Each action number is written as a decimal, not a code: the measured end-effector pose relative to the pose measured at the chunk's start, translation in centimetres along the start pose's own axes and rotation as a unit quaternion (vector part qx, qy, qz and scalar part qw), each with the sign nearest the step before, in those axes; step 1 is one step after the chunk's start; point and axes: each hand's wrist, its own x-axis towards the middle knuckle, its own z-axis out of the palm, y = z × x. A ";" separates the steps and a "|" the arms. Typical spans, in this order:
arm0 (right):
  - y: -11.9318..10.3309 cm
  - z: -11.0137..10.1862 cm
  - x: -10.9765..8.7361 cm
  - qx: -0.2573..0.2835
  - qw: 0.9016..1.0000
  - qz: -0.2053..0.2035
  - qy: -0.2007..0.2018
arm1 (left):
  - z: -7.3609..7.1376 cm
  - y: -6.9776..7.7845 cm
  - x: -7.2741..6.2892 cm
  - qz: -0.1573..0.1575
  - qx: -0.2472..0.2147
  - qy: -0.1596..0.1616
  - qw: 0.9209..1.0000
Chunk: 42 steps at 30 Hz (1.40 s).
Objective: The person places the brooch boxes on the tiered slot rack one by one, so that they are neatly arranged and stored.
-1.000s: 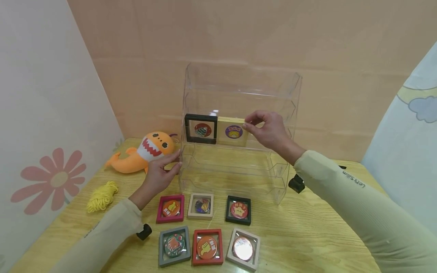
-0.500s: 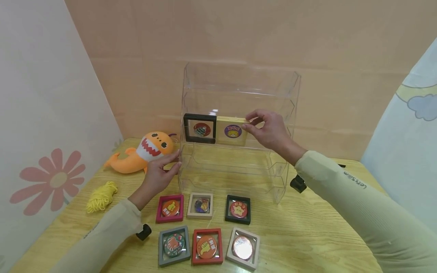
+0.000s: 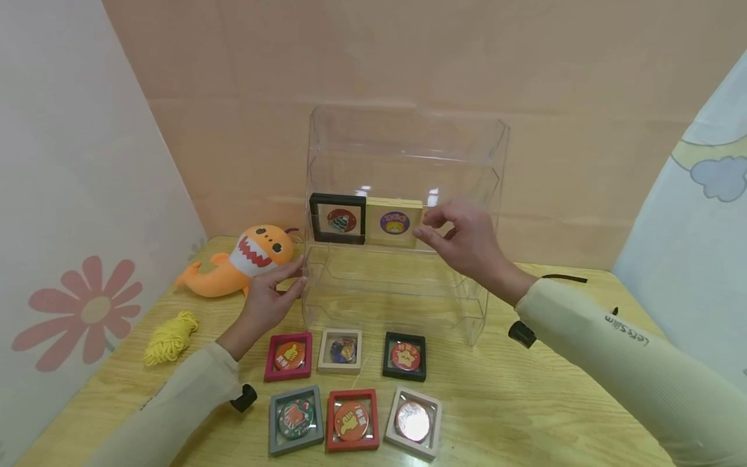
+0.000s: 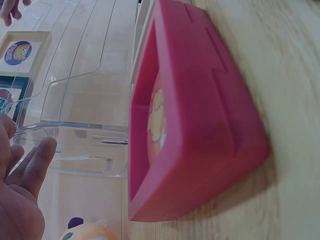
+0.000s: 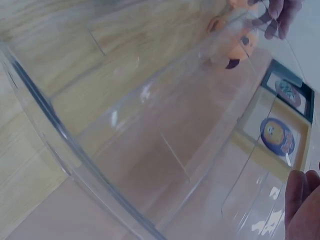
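Observation:
A clear, tiered plastic display rack (image 3: 408, 154) stands at the back of the table. On one of its middle tiers a black-rimmed badge frame (image 3: 338, 220) and a pale yellow badge frame (image 3: 395, 224) stand upright side by side. My right hand (image 3: 467, 237) is at the yellow frame's right edge, thumb and fingers parted and slightly blurred. In the right wrist view these fingers (image 5: 300, 192) show beside that frame with nothing gripped. My left hand (image 3: 268, 301) pinches the rack's left side panel; the left wrist view shows its fingers (image 4: 37, 167) at the clear edge.
Several badge frames lie on the wooden table in front, among them a magenta one (image 3: 288, 357), a dark green one (image 3: 404, 356) and a red one (image 3: 353, 420). An orange plush shark (image 3: 242, 259) and yellow yarn (image 3: 171, 338) are at left.
My right thumb and fingers have come off the yellow frame's top right corner and drawn slightly right. The frame stays upright on the tier. My left hand keeps its hold on the rack.

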 end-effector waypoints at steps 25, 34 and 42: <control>-2.3 1.7 -11.3 0.066 0.969 0.009 -0.239 | -0.5 0.2 -0.1 0.008 0.011 0.009 1.000; -2.2 2.1 -14.0 0.042 0.946 0.053 -0.318 | -0.6 0.4 -0.2 0.001 0.011 0.007 1.000; -2.1 2.9 -14.8 0.025 0.929 0.084 -0.361 | -0.3 -2.4 -0.8 0.006 0.009 0.013 1.000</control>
